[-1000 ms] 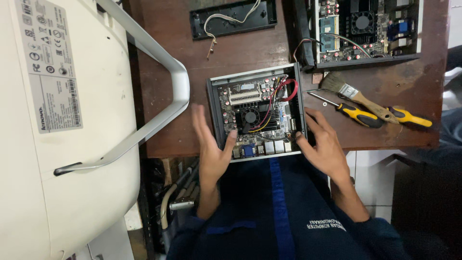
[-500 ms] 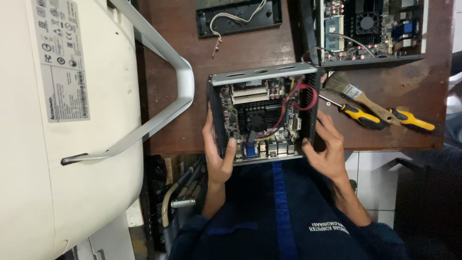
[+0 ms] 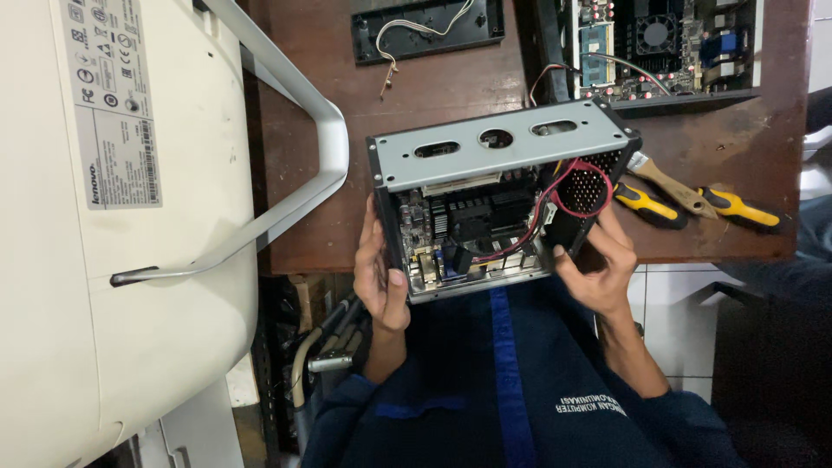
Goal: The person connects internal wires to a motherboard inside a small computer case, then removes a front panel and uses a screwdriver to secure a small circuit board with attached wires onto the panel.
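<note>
I hold a small open computer case (image 3: 498, 147) tilted up off the brown table (image 3: 433, 95), its grey metal side plate with three slots facing me. Inside show a circuit board, a black heatsink and a looped red wire (image 3: 572, 186). My left hand (image 3: 381, 273) grips the case's left edge, thumb on its lower corner. On the right edge my right hand (image 3: 598, 264) clasps the black perforated wall. Both forearms wear dark blue sleeves.
A white monitor back (image 3: 104, 234) with a grey looped stand (image 3: 303, 147) fills the left. On the table lie a black panel with wires (image 3: 425, 30), another open board unit (image 3: 659, 43), a paintbrush (image 3: 672, 186) and two yellow-handled screwdrivers (image 3: 646, 205) (image 3: 737, 208).
The case lay flat on the table a second ago; both hands have lifted and tipped it up toward me, so its metal side plate now faces the camera.
</note>
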